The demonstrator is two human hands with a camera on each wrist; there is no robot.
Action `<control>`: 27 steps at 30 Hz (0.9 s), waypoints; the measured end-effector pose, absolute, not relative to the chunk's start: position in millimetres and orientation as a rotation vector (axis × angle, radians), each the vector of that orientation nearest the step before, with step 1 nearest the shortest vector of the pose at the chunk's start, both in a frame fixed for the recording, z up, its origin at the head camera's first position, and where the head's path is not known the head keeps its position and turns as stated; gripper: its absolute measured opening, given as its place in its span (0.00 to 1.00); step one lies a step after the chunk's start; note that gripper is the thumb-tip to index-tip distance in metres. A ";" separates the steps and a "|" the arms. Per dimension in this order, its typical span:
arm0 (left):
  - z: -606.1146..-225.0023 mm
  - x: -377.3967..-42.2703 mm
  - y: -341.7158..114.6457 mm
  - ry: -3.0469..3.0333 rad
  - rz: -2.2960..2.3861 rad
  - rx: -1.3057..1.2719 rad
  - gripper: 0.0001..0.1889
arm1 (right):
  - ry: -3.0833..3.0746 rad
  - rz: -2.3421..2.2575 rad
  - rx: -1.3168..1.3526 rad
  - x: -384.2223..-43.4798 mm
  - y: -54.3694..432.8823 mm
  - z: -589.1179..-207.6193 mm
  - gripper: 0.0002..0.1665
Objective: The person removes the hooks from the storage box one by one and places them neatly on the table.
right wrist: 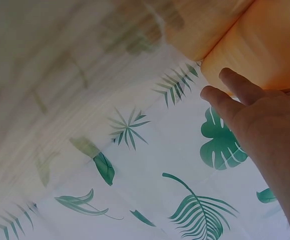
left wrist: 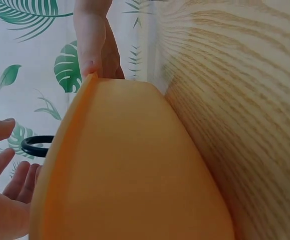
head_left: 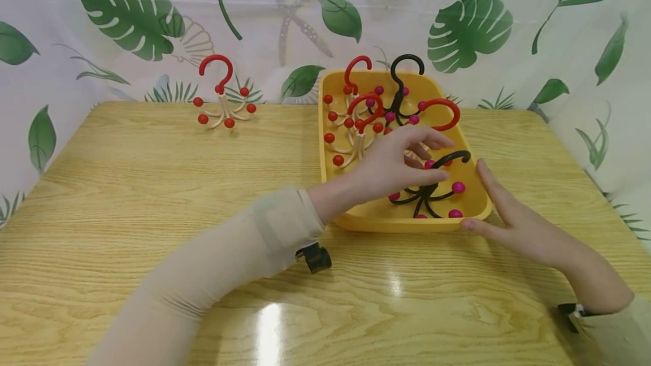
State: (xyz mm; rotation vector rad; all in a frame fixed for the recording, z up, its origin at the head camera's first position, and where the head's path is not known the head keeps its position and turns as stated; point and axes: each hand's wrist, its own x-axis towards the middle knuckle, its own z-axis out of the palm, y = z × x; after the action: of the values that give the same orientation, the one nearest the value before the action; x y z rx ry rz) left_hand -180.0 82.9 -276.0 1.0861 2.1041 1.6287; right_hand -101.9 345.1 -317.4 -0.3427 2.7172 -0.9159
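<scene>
A black hanger (head_left: 426,192) with a curved hook on top and pink-balled arms lies at the front of a yellow plastic bin (head_left: 407,225). Over it hovers my left hand (head_left: 389,162), thumb and fingers apart on either side of the hook; the left wrist view shows the black hook (left wrist: 34,146) between the spread fingers. My right hand (head_left: 529,233) rests against the bin's front right corner, thumb at the front rim and fingers along the outer side. Red-hooked hangers (head_left: 358,143) and another black hanger (head_left: 399,97) share the bin, partly covered by my left hand.
A lone red-hooked hanger (head_left: 224,109) with cream arms and red balls stands at the table's back left. The wooden table (head_left: 168,196) meets a leaf-patterned cloth (head_left: 381,10) behind it. A black strap mount (head_left: 315,257) hangs under the left sleeve.
</scene>
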 end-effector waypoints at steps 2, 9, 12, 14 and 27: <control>-278.1 -179.9 84.2 2.090 1.644 1.102 0.21 | 2.718 -0.914 -0.334 -102.1 344.7 -317.5 0.57; -285.0 -178.8 87.6 2.102 1.658 1.145 0.20 | 2.712 -0.917 -0.364 -102.1 346.1 -316.9 0.58; -286.8 -178.2 88.1 2.111 1.649 1.150 0.19 | 2.713 -0.920 -0.370 -102.3 346.3 -316.4 0.58; -287.9 -177.7 88.5 2.111 1.658 1.154 0.19 | 2.713 -0.924 -0.374 -102.4 346.0 -316.6 0.58; -290.7 -179.8 92.1 2.154 1.651 1.231 0.16 | 2.717 -0.927 -0.358 -101.6 344.0 -317.2 0.57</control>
State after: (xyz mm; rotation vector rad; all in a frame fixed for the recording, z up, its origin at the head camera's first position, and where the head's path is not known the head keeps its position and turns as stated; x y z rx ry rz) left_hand -179.8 92.1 -290.7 1.2307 2.1543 1.6508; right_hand -101.6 344.0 -317.2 -0.3576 2.7171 -0.9268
